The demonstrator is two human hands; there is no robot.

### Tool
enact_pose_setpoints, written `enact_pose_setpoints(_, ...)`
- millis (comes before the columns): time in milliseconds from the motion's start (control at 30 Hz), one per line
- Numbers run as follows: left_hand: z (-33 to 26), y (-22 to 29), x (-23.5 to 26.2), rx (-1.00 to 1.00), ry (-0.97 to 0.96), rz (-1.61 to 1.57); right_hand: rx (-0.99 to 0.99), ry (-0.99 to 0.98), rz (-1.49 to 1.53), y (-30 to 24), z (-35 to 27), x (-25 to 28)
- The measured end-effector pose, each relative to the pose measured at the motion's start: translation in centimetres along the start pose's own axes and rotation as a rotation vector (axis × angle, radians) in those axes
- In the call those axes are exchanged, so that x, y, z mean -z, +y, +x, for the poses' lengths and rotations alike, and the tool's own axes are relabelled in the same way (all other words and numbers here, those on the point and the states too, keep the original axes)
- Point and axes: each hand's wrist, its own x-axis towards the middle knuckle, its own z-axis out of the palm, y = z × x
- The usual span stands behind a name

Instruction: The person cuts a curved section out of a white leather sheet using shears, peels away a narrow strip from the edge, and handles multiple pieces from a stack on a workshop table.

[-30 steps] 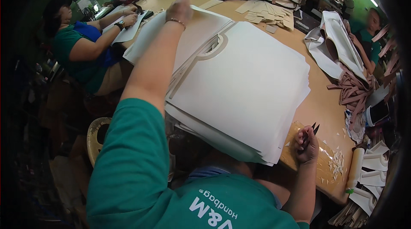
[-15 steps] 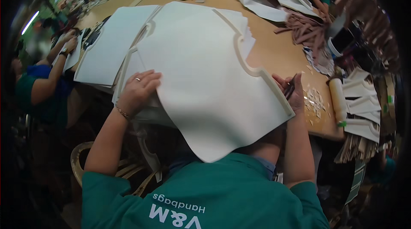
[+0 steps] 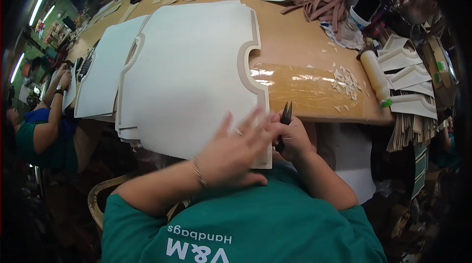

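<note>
Snips (image 3: 284, 124) stood upright in the fisted right hand (image 3: 293, 137), beside the white panel (image 3: 189, 78) under the left hand's (image 3: 236, 152) spread fingers.

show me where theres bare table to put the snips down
Bare wood lies right of the white sheet stack, above the glossy taped patch. Farther right is crowded: paper scraps, brown straps.

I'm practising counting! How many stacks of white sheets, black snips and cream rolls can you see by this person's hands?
Stacks of white sheets: 2
Black snips, held in the right hand: 1
Cream roll: 1
Total: 4
</note>
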Motion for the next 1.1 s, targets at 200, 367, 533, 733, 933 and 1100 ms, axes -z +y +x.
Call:
enact_pose_setpoints(200,-0.2,0.8,-3.8,0.030,0.124,0.064,-0.054,-0.025,-0.028,0.1,-2.0,-0.1)
enact_pose_setpoints(367,0.1,0.5,-4.2,-0.078,0.099,-0.188,-0.183,0.041,-0.377,-2.1,-2.0,3.8)
enact_pose_setpoints(533,0.4,0.6,-3.5,-0.110,-0.026,-0.285,-0.154,-0.036,-0.374,-2.9,-1.4,4.9)
enact_pose_setpoints(733,0.7,0.4,-2.6,-0.165,-0.078,-0.327,-0.203,-0.088,-0.347,-3.4,-0.2,3.5)
enact_pose_setpoints(933,0.8,0.0,-2.7,-0.189,-0.065,-0.337,-0.179,-0.090,-0.286,-2.8,0.2,3.2)
enact_pose_setpoints(1100,0.5,0.1,-3.0,-0.127,-0.085,-0.395,-0.176,-0.077,-0.221,-2.5,0.0,2.7)
